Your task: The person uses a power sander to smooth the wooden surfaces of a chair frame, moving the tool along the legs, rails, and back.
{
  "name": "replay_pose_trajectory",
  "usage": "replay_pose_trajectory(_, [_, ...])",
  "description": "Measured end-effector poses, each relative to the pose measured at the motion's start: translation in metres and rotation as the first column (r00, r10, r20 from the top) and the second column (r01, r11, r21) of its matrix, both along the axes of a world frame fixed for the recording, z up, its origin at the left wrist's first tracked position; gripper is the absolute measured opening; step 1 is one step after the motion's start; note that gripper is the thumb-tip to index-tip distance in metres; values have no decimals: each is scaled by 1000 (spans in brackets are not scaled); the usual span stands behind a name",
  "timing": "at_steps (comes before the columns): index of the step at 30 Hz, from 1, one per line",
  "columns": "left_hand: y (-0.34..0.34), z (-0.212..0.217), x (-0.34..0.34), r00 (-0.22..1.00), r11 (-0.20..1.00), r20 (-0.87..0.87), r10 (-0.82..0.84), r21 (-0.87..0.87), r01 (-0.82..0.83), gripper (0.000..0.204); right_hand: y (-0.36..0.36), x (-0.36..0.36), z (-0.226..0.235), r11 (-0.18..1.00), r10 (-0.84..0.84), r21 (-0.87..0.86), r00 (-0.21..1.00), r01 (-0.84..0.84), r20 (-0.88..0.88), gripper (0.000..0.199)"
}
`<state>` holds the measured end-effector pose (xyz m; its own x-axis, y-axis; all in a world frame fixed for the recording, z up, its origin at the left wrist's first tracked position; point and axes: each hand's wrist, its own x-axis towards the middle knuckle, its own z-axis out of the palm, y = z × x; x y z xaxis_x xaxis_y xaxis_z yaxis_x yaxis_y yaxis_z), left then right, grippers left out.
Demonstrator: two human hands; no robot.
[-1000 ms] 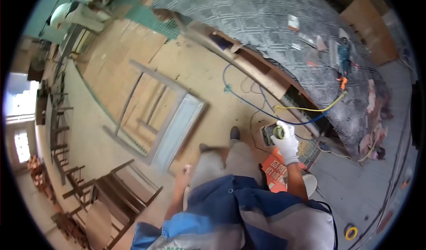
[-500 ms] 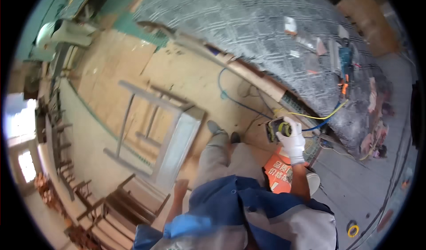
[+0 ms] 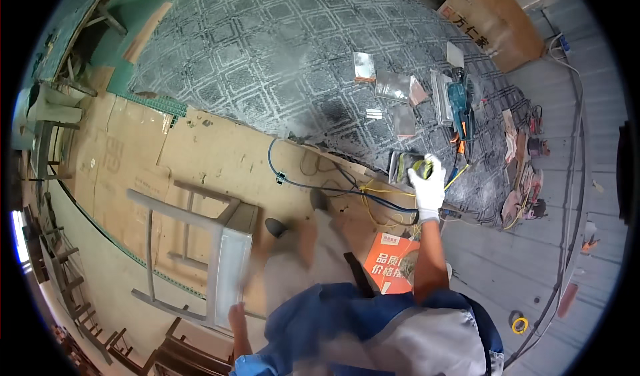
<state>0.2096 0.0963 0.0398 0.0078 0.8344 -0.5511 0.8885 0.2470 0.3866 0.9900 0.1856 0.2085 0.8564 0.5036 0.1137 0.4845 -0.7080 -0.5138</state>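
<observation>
Right hand [image 3: 427, 184] in a white glove, fingers wrapped round a yellow-green tape measure [image 3: 422, 169] at the near edge of the patterned mat [image 3: 267, 63]; left hand [image 3: 237, 314] low beside the grey frame [image 3: 220, 243], fingers blurred, cannot tell.

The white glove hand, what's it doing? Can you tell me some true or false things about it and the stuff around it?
1. The right hand wears a white glove. True.
2. It reaches to a small yellow-green and black tool at the edge of the grey patterned mat. True.
3. The left hand wears a white glove too. False: it is bare, low beside the pale frame.
4. The blue power tool is in the right hand. False: it lies on the mat, farther off.
5. An orange printed box lies on the floor near the person's legs. True.
</observation>
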Motion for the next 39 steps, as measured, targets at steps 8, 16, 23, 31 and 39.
replay_pose_trajectory(8, [8, 54, 143, 993, 972, 85, 80, -228, -59, 37, 12, 111, -28, 994, -93, -52, 995, 94, 21, 79])
replay_pose_trajectory(16, [62, 96, 205, 970, 965, 69, 232, -138, -221, 32, 124, 165, -11, 945, 216, -284, 963, -164, 161, 58])
replay_pose_trajectory(23, [41, 104, 226, 916, 911, 70, 396, -156, -382, 38, 199, 222, -49, 859, 473, -191, 879, -476, -63, 57])
replay_pose_trajectory(31, [8, 66, 255, 867, 872, 109, 487, -120, -474, 44, 211, 233, 10, 987, -107, 123, 993, 100, 44, 53])
replay_pose_trajectory(39, [173, 218, 373, 392, 866, 783, 483, -364, -342, 48, 170, -83, 66, 415, 886, 535, 194, -736, -421, 44])
